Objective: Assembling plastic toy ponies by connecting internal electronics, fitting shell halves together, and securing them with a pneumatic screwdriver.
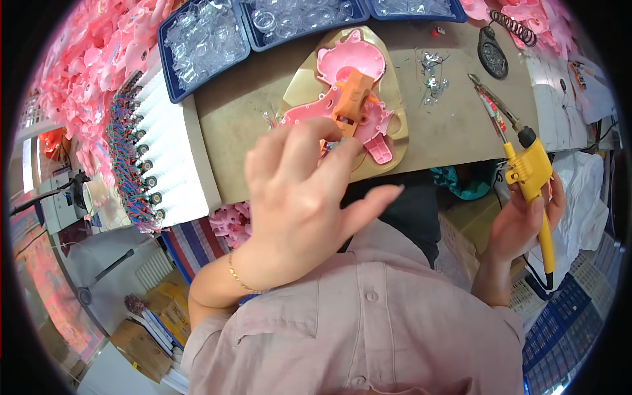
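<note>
A pink plastic toy shell lies on a tan moulded holder on the bench, with an orange motor block seated in it. My left hand hovers over the shell's near edge, thumb and forefinger pinched together by thin wires; what they pinch is too small to see. My right hand is off the bench's right front corner. It grips a yellow soldering iron, whose tip points up and away toward the bench.
Blue trays of clear plastic parts line the far edge. A white foam block carrying several wired small motors stands at left, beside heaps of pink shells. Loose metal bits and a black stand lie at right.
</note>
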Motion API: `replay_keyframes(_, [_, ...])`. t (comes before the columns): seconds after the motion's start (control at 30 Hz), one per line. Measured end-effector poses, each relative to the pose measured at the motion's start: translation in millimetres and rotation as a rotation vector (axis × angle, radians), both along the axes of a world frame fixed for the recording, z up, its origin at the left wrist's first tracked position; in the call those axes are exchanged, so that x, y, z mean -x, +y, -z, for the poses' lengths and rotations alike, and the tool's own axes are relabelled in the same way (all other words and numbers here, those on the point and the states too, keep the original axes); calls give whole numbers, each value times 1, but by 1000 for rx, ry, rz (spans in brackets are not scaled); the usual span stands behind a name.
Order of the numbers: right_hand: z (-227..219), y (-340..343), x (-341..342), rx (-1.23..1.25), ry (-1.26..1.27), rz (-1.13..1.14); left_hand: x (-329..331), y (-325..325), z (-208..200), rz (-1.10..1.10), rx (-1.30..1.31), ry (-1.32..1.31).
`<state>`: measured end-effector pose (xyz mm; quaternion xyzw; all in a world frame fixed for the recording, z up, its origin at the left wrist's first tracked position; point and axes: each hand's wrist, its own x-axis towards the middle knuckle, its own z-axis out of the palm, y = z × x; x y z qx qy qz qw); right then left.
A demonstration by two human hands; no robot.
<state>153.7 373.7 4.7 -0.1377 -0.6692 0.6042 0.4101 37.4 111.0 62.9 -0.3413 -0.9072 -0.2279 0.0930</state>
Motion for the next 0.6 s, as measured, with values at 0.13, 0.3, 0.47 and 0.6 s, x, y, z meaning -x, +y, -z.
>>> replay_keyframes(0.13, [-2,3,8,-11,32,2,-4,18,24,-116,46,139])
replay_keyframes(0.3, [-1,7,12,21,38,10,15,13,3,110,48,15])
replay_keyframes(0.47, [4,1,12,41,-27,-28,50,14,-8,46,-102,-410])
replay_keyframes(0.6, [7,-4,15,74,-76,-45,60,-21,21,-192,-558,-866])
